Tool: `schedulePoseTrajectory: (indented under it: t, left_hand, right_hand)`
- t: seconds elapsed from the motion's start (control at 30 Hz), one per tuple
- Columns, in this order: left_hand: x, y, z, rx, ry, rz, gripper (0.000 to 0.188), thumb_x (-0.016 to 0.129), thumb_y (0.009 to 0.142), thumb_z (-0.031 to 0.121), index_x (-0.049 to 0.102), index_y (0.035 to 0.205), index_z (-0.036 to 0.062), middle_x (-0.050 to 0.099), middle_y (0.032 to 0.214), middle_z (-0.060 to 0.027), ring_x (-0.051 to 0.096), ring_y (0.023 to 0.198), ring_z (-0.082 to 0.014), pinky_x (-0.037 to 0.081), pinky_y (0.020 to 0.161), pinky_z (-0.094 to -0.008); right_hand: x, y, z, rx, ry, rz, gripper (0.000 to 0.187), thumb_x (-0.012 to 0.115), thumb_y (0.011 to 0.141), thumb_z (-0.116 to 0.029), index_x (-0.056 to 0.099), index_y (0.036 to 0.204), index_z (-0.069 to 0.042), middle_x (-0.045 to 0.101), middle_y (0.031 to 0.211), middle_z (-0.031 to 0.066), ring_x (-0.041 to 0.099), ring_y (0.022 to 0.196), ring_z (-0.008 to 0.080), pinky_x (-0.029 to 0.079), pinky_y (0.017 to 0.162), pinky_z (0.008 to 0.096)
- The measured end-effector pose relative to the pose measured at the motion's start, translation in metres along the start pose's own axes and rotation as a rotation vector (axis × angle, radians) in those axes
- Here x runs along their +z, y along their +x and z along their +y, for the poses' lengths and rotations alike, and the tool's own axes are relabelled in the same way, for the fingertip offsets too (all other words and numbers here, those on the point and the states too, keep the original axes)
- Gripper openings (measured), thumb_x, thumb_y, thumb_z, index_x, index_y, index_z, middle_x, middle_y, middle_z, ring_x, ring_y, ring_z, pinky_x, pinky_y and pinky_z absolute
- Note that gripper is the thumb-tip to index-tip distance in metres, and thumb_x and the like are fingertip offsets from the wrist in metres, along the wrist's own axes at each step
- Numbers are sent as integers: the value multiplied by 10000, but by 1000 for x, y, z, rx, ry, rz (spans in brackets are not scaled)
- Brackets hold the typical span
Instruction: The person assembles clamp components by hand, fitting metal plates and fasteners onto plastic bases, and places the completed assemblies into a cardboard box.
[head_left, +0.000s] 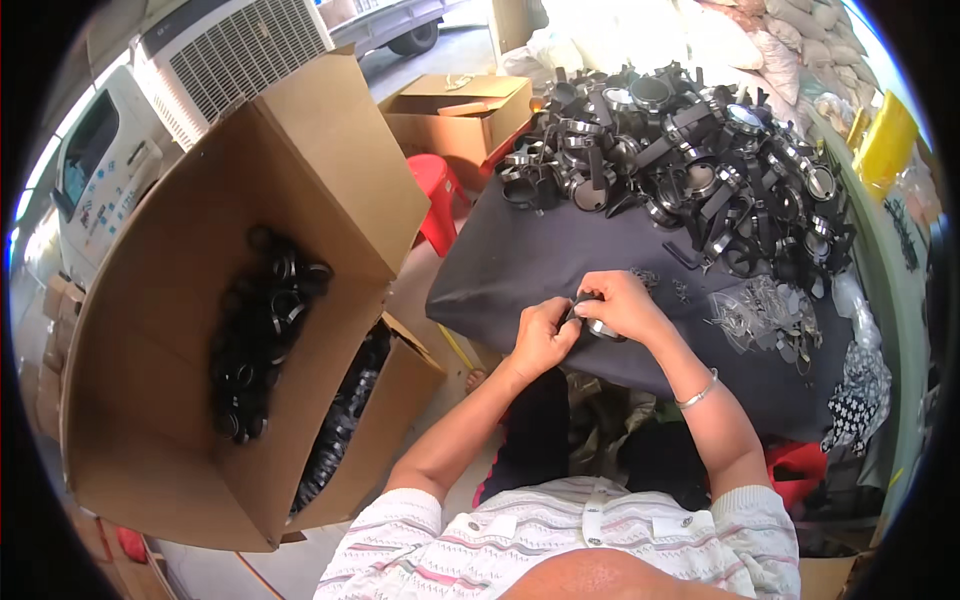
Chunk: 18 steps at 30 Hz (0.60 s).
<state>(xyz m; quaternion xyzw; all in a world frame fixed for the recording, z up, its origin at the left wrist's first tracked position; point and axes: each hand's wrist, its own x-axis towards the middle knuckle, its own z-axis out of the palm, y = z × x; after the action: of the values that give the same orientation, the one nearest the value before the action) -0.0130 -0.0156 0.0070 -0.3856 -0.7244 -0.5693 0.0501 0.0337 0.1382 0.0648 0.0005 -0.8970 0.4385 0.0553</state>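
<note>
The grip of the left hand point(545, 335) and the right hand point(620, 303) is small and tight, pinching one watch point(604, 330) with a shiny silver rim and black strap, held between them over the near edge of the surface point(520, 260), covered in dark cloth. Farther back is a messy heap of round watches point(650, 150), and to the right lie thin, see-through bits point(765, 315). A stiff brown cardboard box point(160, 330) stands left, beyond it a white truck door point(105, 180) with blue marks too small to read.
</note>
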Motion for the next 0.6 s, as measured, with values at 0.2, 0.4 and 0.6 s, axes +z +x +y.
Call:
schedulePoseTrajectory:
  t: [0.2,0.4,0.6]
  left_hand:
    - [5,12,-8,-134,-22,-104,171,567,754,133,572,820,-24,567,659,-174,562,588,-204,444,568,-332]
    - [-1,8,-17,-179,-192,-104,133,555,845,108,569,745,21,485,571,36,384,479,-23,298,423,-194]
    - [13,46,37,-567,-455,-268,160,558,835,159,557,729,39,456,525,-2,383,387,-76,291,362,-212]
  right_hand:
    - [6,-9,20,-63,16,241,196,667,702,-174,600,797,-16,596,653,111,585,591,222,444,571,332]
    - [-19,-71,41,-128,70,663,139,650,729,-103,556,763,-7,551,668,136,555,575,280,426,536,335]
    - [-64,-164,104,20,-175,922,148,655,743,-99,535,776,-18,559,672,125,566,593,278,423,517,345]
